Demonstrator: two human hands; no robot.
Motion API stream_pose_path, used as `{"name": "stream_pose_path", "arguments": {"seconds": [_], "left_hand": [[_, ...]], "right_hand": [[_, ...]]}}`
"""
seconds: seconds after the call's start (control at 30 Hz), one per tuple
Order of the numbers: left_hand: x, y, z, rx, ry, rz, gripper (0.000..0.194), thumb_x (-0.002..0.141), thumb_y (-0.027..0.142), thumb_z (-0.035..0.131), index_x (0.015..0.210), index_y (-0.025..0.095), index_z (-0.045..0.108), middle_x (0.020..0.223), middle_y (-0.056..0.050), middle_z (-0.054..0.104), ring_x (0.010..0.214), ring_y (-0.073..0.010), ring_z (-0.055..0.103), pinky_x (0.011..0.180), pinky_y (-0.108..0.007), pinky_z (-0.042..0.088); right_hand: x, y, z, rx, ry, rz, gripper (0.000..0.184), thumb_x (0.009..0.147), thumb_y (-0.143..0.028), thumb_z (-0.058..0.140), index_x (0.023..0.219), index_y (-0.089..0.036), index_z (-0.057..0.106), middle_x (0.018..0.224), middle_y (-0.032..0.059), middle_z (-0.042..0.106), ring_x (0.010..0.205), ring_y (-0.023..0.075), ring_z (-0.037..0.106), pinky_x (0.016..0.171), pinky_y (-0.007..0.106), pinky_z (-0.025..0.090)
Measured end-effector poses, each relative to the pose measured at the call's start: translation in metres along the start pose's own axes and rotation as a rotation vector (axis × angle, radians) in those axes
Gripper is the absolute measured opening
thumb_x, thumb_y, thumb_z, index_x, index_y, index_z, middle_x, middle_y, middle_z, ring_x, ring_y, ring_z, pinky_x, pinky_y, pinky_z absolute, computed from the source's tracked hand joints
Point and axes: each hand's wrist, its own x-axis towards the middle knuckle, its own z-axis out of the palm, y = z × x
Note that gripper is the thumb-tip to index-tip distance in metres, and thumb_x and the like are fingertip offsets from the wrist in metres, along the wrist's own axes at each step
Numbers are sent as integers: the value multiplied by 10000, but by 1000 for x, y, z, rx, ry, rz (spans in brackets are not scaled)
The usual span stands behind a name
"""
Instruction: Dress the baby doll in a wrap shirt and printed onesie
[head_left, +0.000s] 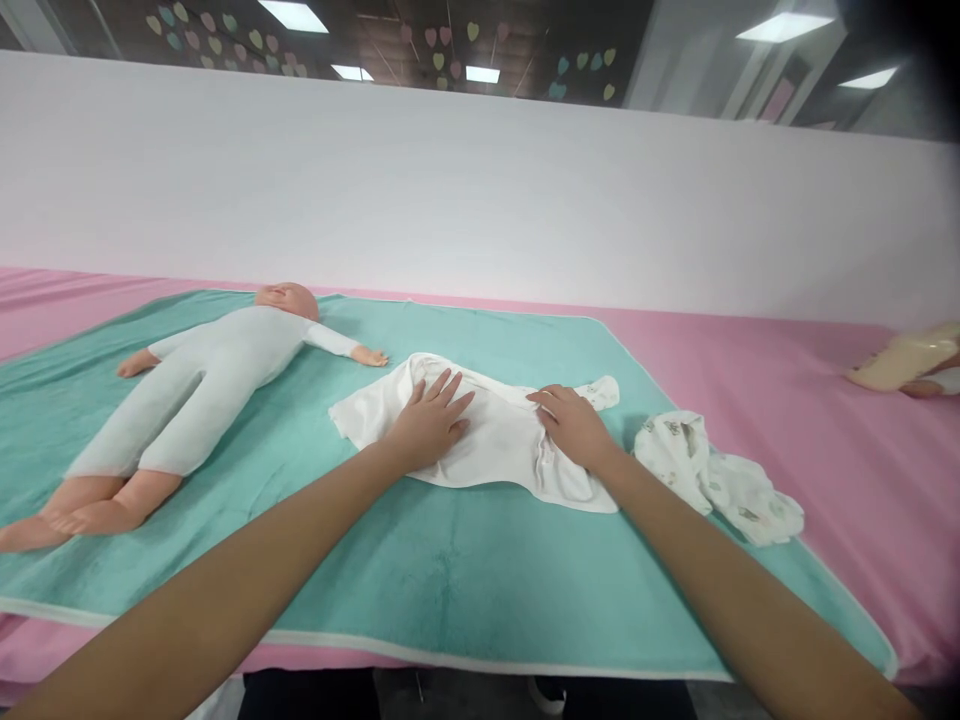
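Note:
A white baby garment (pixel 487 440) lies spread out on the green towel (pixel 465 580); a patterned piece of it shows at its upper right. My left hand (pixel 430 422) rests on the garment's left half with its fingers spread. On the right half lies my right hand (pixel 571 425), palm down, its fingers stretched toward the garment's upper edge. Just right of that hand is a crumpled white cloth (pixel 712 475) with a small print. To the left, a baby doll (pixel 217 370) in a white bodysuit lies on its back, one arm reaching toward the garment.
The towel covers a pink table cover (pixel 847 470). A low white wall (pixel 480 200) runs along the back, with glass and heart-shaped decorations above it. At the far right edge is a beige, doll-like part (pixel 904 362), partly cut off.

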Motion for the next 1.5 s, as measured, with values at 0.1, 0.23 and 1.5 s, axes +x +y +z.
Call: {"name": "stream_pose_path", "arguments": {"seconds": [0.1,0.23,1.5], "left_hand": [[1,-3,1,-52,-30,47,476,936,383,312,1380,221,370,1517,-62,207,1407,-240,87,1121,-477,167],[1,-3,1,-97,-61,64,481,943,394,284,1384,218,364,1511,-65,223,1402,-231,125,1117,-443,193],[11,-24,5,140,257,-342,555,865,301,392,1410,222,330,1492,-92,264,1331,-330,272,1075,-516,205]], "right_hand": [[2,11,-2,-70,124,73,373,885,-158,319,1144,-217,581,1048,85,565,958,227,491,830,356,383],[2,8,-15,-221,288,180,393,853,-120,346,1180,-174,557,1101,125,533,1001,276,465,823,397,375],[61,-46,50,-92,-1,291,564,901,-396,322,1416,-173,265,1442,129,333,1274,333,328,1011,459,276]]}}
